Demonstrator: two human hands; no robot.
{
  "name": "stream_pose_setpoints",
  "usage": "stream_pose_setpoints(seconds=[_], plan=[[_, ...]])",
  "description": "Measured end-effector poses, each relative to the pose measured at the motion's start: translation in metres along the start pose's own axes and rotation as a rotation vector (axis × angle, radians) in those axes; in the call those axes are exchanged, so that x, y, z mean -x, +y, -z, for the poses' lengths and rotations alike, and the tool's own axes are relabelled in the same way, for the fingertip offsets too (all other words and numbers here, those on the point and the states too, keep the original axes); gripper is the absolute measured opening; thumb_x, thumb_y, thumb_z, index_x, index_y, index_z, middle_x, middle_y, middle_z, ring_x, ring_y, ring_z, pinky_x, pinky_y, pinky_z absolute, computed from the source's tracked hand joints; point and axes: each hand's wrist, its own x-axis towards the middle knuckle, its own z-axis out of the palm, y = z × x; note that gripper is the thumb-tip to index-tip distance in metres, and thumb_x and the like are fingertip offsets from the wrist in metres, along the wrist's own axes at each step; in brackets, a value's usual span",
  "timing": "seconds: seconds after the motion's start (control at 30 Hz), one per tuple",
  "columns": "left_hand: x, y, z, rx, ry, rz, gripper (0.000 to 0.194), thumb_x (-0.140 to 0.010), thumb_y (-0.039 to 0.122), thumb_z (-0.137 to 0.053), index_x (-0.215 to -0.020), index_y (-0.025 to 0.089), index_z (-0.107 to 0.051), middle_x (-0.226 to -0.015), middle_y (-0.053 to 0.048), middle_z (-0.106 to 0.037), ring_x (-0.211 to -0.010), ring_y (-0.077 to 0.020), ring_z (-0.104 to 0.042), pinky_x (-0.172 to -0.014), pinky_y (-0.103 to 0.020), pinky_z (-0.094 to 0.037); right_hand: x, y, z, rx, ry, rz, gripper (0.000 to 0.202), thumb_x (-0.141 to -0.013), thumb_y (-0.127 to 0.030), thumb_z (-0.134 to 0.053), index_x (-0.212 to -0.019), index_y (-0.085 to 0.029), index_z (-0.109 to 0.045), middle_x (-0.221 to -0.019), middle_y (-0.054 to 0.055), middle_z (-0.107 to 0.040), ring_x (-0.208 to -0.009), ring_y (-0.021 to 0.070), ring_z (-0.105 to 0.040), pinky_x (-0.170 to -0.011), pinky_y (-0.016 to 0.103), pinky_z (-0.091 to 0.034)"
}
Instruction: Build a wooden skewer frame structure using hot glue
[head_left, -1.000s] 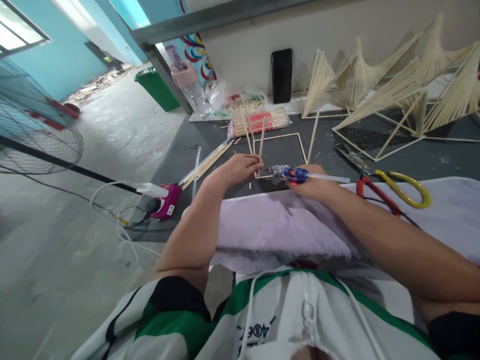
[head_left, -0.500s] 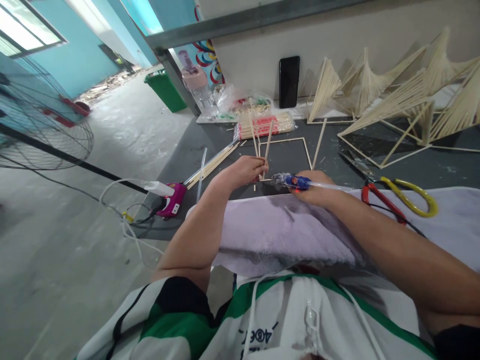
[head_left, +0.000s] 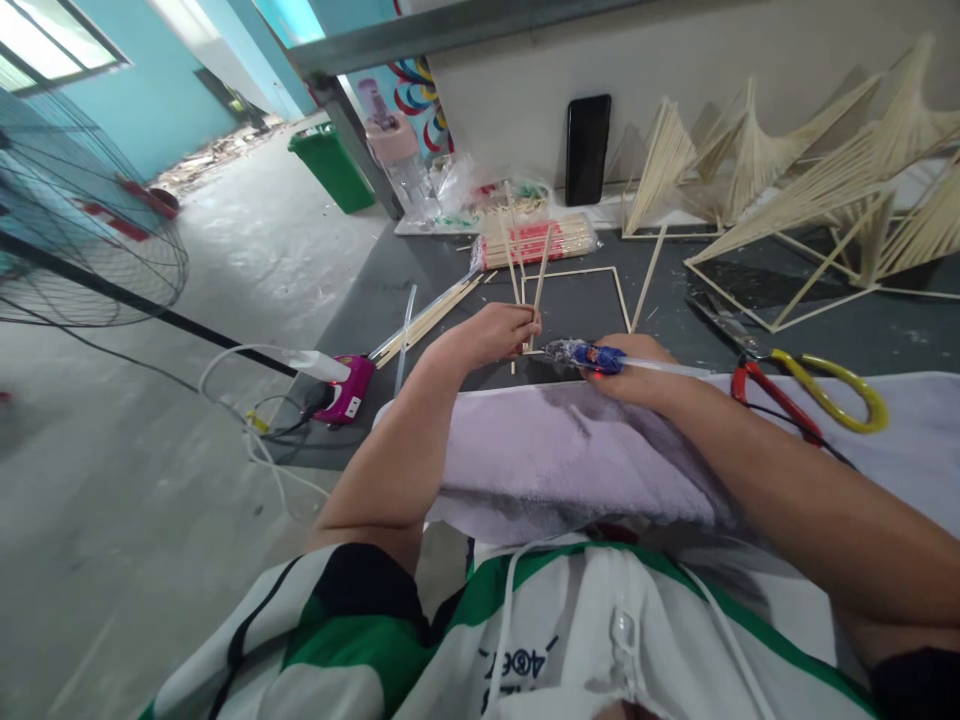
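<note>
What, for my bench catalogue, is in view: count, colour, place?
Glue gun: one, blue, centre
Stick frame: one, pale, centre
Stick models: several, pale, right
Loose sticks: several, pale, left
Stick pack: one, red-labelled, rear
Phone: one, black, rear
Bottle: one, pink, rear
Scissors: one, red-yellow, right
Power strip: one, magenta, left
Towel: one, lilac, front
Table: one, grey, centre
Bin: one, green, left
Wire cage: one, dark, far left
Left hand: one, bare, on upright stick
Right hand: one, bare, around glue gun
</note>
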Motion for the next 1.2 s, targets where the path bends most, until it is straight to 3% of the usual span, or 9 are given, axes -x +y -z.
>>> stream_pose_setpoints(seconds=[0.37, 0.57, 0.9, 1.2], plan=[[-0.002, -0.013, 0.001, -0.039, -0.038, -0.097, 0.025, -0.093, 0.025, -0.047, -0.080, 0.015, -0.066, -0.074, -0.005, -0.064, -0.065, -0.0118, -0.057, -0.066, -0.023, -0.046, -0.005, 0.003, -0.004, -0.010, 0.012, -0.002, 0.025, -0.085, -0.036, -0.052, -0.077, -0.021, -0.069, -0.082, 0.008, -0.070, -0.073, 0.0200, -0.062, -0.060, 0.028, -0.035], [-0.003, -0.003, 0.003, 0.005, -0.046, 0.014, 0.029, -0.094, 0.028, -0.046, -0.078, 0.015, -0.065, -0.072, -0.002, -0.063, -0.063, -0.0100, -0.056, -0.065, -0.022, -0.044, -0.002, 0.003, -0.007, -0.039, 0.063, 0.019, 0.021, -0.083, -0.033, -0.053, -0.081, -0.019, -0.069, -0.083, 0.008, -0.069, -0.075, 0.0183, -0.061, -0.062, 0.027, -0.036], [-0.002, 0.004, 0.004, 0.016, -0.087, 0.097, 0.034, -0.094, 0.032, -0.041, -0.083, 0.013, -0.066, -0.071, -0.002, -0.061, -0.063, -0.0112, -0.055, -0.066, -0.024, -0.043, -0.004, 0.008, -0.020, 0.042, 0.164, 0.223, 0.017, -0.082, -0.031, -0.056, -0.085, -0.019, -0.068, -0.094, 0.007, -0.069, -0.083, 0.0178, -0.064, -0.065, 0.026, -0.038], [-0.002, 0.009, 0.005, 0.006, -0.086, 0.132, 0.034, -0.094, 0.030, -0.041, -0.081, 0.012, -0.066, -0.072, -0.003, -0.061, -0.064, -0.0103, -0.055, -0.065, -0.022, -0.043, -0.001, -0.012, -0.015, 0.251, 0.151, 0.133, 0.027, -0.088, -0.036, -0.050, -0.083, -0.019, -0.070, -0.090, 0.006, -0.070, -0.077, 0.0179, -0.064, -0.058, 0.030, -0.031]])
